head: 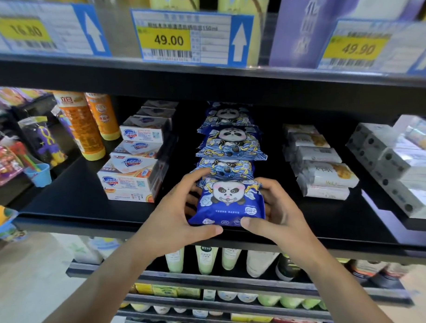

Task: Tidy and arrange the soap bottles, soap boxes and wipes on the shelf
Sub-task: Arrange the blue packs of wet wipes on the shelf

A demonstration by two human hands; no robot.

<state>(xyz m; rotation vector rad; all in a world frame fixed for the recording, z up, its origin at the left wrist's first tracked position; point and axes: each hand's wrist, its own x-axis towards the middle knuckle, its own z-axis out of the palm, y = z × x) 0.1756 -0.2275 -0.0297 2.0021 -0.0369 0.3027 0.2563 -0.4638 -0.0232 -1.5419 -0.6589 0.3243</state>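
both my hands, left hand (171,212) and right hand (279,211), grip the front wipes pack (229,202) at the shelf (88,209) front edge; open room lies either side; my fingers behind it are hidden.

Both hands, left (175,211) and right (279,212), and forearms are bare: no sleeves, rings or watch.

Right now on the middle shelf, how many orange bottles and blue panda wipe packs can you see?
Orange bottles: 2
Blue panda wipe packs: 4, with the front one held in the grip of the left hand and the right hand
Total: 6
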